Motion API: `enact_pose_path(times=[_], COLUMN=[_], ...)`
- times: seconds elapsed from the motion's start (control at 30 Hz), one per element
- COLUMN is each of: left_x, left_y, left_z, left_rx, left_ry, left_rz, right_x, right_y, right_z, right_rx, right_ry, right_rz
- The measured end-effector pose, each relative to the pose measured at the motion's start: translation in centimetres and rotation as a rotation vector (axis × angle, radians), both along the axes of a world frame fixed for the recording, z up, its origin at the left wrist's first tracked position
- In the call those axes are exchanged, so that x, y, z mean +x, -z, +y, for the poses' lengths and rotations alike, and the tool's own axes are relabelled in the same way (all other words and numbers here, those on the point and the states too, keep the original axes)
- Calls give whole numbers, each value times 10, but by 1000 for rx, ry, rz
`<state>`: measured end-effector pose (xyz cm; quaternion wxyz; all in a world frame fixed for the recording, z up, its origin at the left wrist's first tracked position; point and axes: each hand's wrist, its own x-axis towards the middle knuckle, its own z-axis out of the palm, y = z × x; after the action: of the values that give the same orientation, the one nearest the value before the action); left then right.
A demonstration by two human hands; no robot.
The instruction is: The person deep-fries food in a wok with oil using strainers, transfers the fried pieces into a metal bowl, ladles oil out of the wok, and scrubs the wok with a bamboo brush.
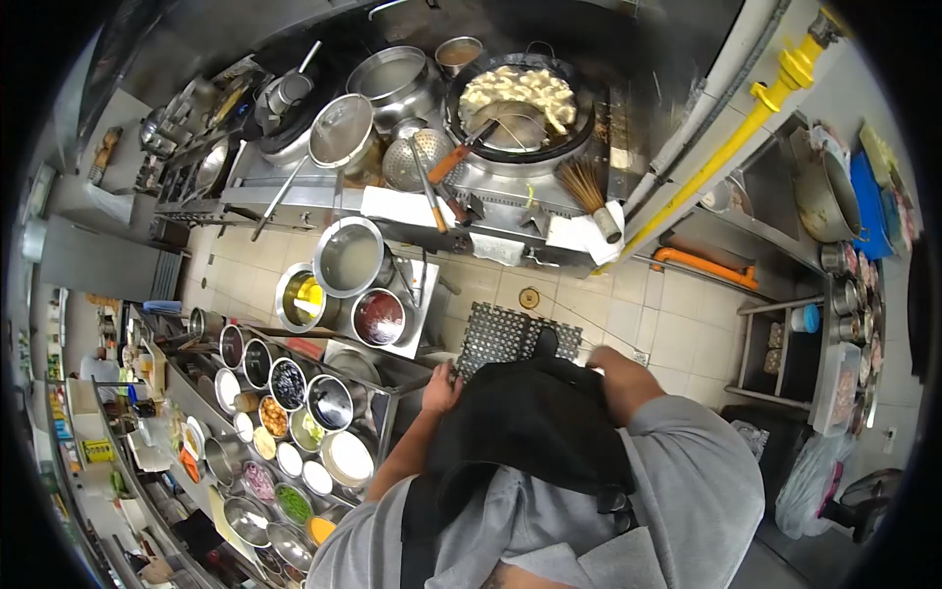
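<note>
As the left hand [442, 391] hangs near the bowl [379, 318], fingers loosely curled together, the right hand [628, 381] is beside the apron [535, 412], fingers unclear; that bowl, on the steel stand [424, 299], looks stiff, probably heavy, slick: best gripped by opposite rims.

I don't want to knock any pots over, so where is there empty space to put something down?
Bare floor tiles show between the stove and the black mat, and from the mat towards the metal rack. The stove is crowded with pots; the side counter is packed with bowls.
</note>
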<state>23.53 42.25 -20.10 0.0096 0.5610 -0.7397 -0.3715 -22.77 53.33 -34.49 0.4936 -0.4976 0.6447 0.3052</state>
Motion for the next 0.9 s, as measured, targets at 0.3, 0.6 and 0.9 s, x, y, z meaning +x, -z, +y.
enact_pose_path(times=[0.3, 0.6, 0.9], left_x=[-31, -111, -64], left_y=[-78, -51, -19], left_z=[-156, -189, -226], left_rx=[1163, 132, 864], left_ry=[270, -299, 203], left_rz=[-177, 286, -240], right_x=[-96, -116, -89], right_y=[-110, -76, -113], right_z=[58, -27, -50], right_rx=[890, -75, 482], right_ry=[597, 1119, 945], right_rz=[-349, -108, -454])
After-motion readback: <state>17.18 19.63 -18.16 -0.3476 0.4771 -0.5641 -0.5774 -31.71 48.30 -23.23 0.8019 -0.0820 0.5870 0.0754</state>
